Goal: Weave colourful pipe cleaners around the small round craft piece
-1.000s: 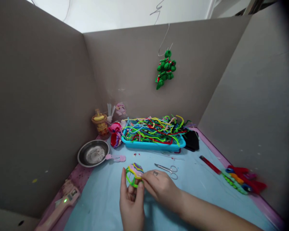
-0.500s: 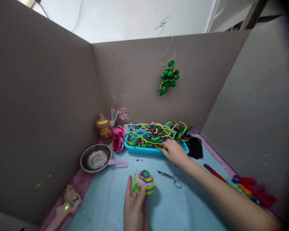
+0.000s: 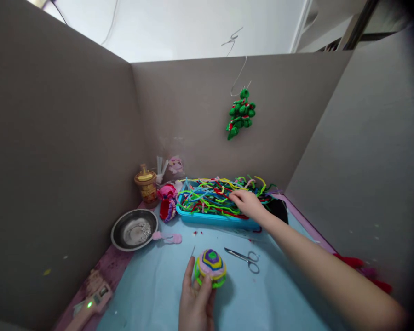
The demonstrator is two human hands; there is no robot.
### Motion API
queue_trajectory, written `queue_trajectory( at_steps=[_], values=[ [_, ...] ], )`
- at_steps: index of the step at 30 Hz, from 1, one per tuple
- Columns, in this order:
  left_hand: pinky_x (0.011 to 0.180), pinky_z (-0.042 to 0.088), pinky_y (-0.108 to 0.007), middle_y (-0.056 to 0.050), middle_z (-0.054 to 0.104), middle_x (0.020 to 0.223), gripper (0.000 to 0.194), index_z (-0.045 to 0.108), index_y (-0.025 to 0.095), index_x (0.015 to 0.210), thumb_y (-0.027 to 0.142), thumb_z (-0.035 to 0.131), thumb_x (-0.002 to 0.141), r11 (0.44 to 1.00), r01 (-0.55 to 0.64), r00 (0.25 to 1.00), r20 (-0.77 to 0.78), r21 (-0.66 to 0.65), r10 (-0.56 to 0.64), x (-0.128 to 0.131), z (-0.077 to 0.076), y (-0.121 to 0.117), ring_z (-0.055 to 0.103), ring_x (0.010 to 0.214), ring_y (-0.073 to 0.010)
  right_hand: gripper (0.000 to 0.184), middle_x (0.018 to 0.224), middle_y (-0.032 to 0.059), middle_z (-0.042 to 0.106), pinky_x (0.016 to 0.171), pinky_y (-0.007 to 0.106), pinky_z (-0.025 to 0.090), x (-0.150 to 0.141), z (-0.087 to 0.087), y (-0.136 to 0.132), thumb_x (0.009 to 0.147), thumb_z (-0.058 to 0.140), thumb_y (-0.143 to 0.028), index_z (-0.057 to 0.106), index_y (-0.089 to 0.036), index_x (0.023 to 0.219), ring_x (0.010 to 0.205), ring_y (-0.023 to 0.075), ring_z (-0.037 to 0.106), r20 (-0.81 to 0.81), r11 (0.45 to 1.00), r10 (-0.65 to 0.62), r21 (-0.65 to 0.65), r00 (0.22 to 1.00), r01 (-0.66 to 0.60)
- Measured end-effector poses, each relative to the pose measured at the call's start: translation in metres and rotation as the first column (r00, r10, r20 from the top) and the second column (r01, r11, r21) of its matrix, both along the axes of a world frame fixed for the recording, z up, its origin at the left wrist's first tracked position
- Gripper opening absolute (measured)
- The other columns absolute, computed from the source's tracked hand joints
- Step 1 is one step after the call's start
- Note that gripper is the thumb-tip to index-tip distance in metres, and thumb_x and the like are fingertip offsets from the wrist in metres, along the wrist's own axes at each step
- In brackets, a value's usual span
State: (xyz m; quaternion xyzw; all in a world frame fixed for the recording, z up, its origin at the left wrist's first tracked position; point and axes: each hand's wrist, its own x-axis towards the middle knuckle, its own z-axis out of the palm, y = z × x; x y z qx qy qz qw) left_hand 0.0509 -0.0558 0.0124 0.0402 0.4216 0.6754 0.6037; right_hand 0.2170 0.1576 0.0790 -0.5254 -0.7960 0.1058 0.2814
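Note:
My left hand (image 3: 197, 299) grips a small dome (image 3: 212, 267) wound from pipe cleaners in rings of green, purple, yellow, pink and blue. A loose wire-like end sticks up beside its index finger. Stretched over the blue tray (image 3: 210, 219), my right hand (image 3: 247, 202) has its fingers pinched together among the heaped pipe cleaners (image 3: 210, 195). Whatever lies between those fingertips is too small to make out. A pair of scissors (image 3: 244, 258) lies on the light blue cloth, right of the dome.
At left stand a metal bowl (image 3: 134, 230) of small white bits, a pink hair clip (image 3: 167, 237), a brown cup (image 3: 147, 186) and a pink glue gun (image 3: 91, 303) with a green light. A green ornament (image 3: 240, 115) hangs on the back partition. Red fuzzy pieces (image 3: 362, 271) lie at right.
My right hand has moved slightly up and deeper over the pipe cleaners, its fingers drawing together. The left hand and dome have shifted a little right and down in view.

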Motion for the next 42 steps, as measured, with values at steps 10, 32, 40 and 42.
queue_trajectory(
  at_steps=[10, 32, 40, 42],
  values=[
    [0.066, 0.053, -0.022, -0.013, 0.069, 0.099, 0.074, 0.036, 0.018, 0.133, 0.006, 0.069, 0.067, 1.0, 0.007, 1.0, 0.022, -0.025, -0.007, -0.005, -0.005, 0.003, 0.069, 0.083, -0.0208, 0.007, 0.067, 0.0044, 0.066, 0.07, 0.029, 0.043, -0.018, 0.01, 0.059, 0.062, 0.062, -0.013, 0.06, -0.019, 0.059, 0.075, 0.0206, 0.061, -0.338, 0.939, -0.345, -0.138, 0.876, 0.316],
    [0.071, 0.054, -0.024, -0.013, 0.066, 0.106, 0.059, 0.045, 0.021, 0.126, 0.003, 0.062, 0.072, 0.998, -0.015, 0.998, 0.065, 0.063, 0.011, -0.01, -0.005, 0.002, 0.068, 0.084, -0.0184, 0.013, 0.068, -0.0039, 0.065, 0.066, 0.027, 0.053, 0.038, 0.123, -0.022, 0.07, 0.062, -0.021, 0.05, -0.021, 0.073, 0.065, 0.0118, 0.064, -0.987, 0.947, 0.131, 0.096, 0.093, -0.307],
    [0.079, 0.052, -0.022, -0.008, 0.065, 0.109, 0.069, 0.044, 0.025, 0.126, -0.004, 0.064, 0.067, 0.966, 0.029, 1.0, -0.006, 0.258, -0.029, -0.003, 0.008, 0.0, 0.066, 0.092, -0.016, 0.017, 0.073, -0.0008, 0.067, 0.052, 0.022, 0.044, 0.022, 0.079, -0.144, 0.076, 0.058, -0.024, 0.064, -0.022, 0.092, 0.057, 0.012, 0.058, -0.63, 0.961, 0.187, -0.042, 0.754, -0.273],
    [0.078, 0.051, -0.02, -0.007, 0.066, 0.106, 0.071, 0.043, 0.025, 0.128, -0.002, 0.067, 0.067, 0.949, 0.049, 0.999, -0.026, 0.313, -0.043, -0.002, 0.008, -0.001, 0.066, 0.089, -0.0146, 0.02, 0.073, 0.0011, 0.068, 0.057, 0.025, 0.047, 0.01, 0.05, -0.17, 0.08, 0.052, -0.026, 0.066, -0.021, 0.093, 0.063, 0.0151, 0.061, -0.518, 0.961, 0.188, -0.079, 0.835, -0.266]
  ],
)
